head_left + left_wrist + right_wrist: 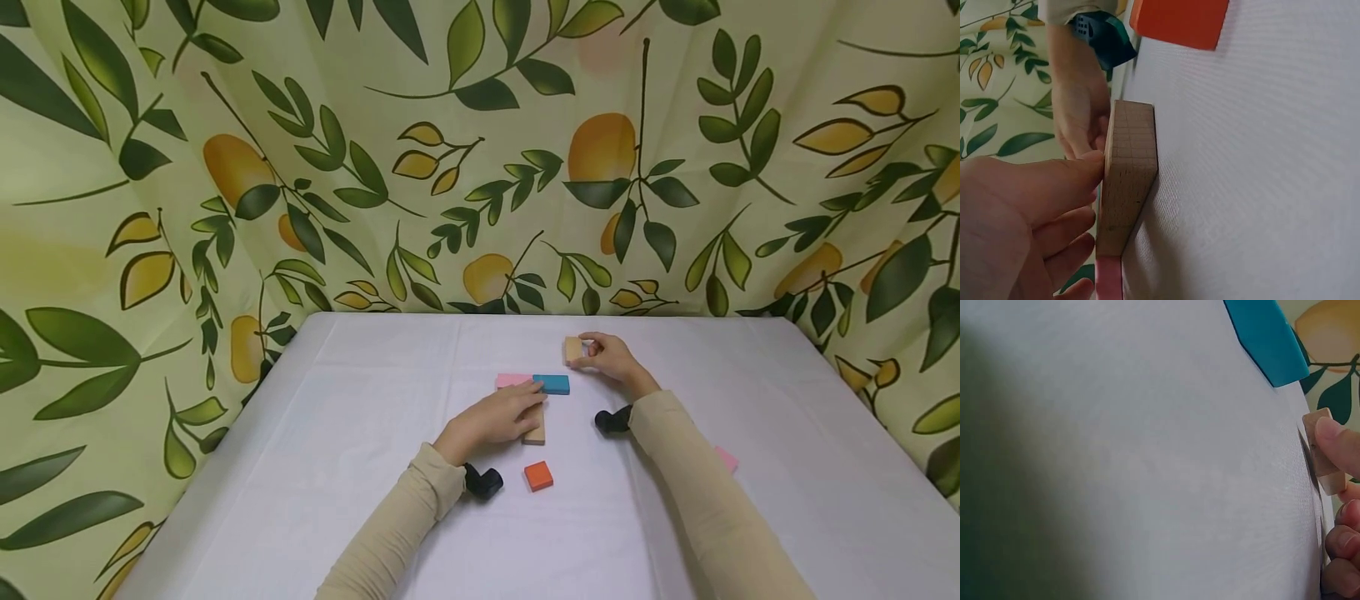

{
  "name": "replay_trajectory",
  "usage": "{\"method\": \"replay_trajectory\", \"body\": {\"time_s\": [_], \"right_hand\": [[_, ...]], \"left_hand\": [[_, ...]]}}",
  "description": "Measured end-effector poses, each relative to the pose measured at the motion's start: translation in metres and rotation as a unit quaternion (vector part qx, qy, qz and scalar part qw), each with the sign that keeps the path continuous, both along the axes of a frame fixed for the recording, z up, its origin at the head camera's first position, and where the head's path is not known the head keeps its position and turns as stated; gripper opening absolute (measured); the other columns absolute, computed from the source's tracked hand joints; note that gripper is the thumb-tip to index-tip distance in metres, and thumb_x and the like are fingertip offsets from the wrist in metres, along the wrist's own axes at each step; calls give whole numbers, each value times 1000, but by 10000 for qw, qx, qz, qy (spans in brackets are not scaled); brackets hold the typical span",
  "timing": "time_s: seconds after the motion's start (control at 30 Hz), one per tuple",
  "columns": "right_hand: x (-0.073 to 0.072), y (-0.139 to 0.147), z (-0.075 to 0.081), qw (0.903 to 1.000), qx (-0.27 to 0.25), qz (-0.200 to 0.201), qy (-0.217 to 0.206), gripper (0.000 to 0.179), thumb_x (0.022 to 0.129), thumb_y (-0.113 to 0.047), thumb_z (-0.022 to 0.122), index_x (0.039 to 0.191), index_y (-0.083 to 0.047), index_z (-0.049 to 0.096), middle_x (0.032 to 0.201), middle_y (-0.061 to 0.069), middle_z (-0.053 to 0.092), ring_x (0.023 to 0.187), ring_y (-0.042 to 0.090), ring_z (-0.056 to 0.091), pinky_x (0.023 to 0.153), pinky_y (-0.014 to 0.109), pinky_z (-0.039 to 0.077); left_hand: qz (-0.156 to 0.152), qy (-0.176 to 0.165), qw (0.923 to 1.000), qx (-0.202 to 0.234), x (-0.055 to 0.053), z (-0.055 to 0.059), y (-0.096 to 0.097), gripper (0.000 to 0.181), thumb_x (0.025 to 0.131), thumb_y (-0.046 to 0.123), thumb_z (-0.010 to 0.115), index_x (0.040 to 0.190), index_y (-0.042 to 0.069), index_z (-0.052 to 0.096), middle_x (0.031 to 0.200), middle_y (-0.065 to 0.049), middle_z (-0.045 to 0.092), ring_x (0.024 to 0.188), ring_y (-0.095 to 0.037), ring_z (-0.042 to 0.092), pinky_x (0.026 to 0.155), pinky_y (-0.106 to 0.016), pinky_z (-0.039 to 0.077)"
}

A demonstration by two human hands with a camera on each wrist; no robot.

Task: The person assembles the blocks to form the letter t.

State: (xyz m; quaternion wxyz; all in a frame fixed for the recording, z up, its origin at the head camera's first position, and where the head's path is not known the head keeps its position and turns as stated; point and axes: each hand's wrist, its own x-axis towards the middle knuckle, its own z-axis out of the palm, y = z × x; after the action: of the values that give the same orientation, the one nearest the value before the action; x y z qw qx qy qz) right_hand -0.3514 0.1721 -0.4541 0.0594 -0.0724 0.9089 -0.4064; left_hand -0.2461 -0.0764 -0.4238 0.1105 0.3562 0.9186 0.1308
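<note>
My left hand [501,414] lies over a plain wooden block [535,437]. In the left wrist view the thumb touches the upper edge of this wooden block [1129,162], the other fingers loosely extended above it. A pink block [513,380] and a teal block [552,384] lie end to end at the wooden block's far end, near the left fingertips. Farther back and to the right, my right hand [609,357] pinches a second wooden block [573,350] between thumb and fingers. The right wrist view shows the thumb pressed on that wooden block [1321,447].
An orange-red block [538,476] lies on the white-covered table [360,400] nearer the body. Another pink block [726,459] is partly hidden by the right sleeve. A leaf-and-fruit patterned cloth [480,167] hangs behind the table and at its sides.
</note>
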Motion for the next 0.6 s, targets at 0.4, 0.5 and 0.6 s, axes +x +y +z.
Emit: {"method": "replay_trajectory", "body": {"time_s": [0.4, 0.5, 0.6], "right_hand": [[5, -1, -2, 9993, -310, -79, 198, 67, 79, -22, 79, 133, 6, 51, 74, -1, 44, 72, 13, 41, 65, 23, 35], [7, -2, -1, 9992, -310, -178, 156, 66, 79, -23, 79, 133, 5, 52, 75, -1, 43, 72, 14, 40, 65, 23, 35], [8, -4, 0, 9991, -309, -233, 158, 66, 78, -23, 80, 132, 5, 53, 75, -1, 43, 72, 14, 40, 63, 23, 34]], "left_hand": [[211, -241, 9994, 124, -3, -3, -1, 48, 102, 24, 45, 147, 8, 39, 159, -4, 32, 149, -19, 29, 123, -36, 28], [213, -255, 9994, 128, -3, -2, 0, 48, 102, 24, 45, 148, 8, 39, 159, -4, 32, 150, -19, 28, 123, -36, 27], [215, -274, 9993, 102, -3, -3, 0, 49, 102, 24, 44, 148, 8, 37, 160, -3, 31, 150, -18, 27, 123, -36, 27]]}}
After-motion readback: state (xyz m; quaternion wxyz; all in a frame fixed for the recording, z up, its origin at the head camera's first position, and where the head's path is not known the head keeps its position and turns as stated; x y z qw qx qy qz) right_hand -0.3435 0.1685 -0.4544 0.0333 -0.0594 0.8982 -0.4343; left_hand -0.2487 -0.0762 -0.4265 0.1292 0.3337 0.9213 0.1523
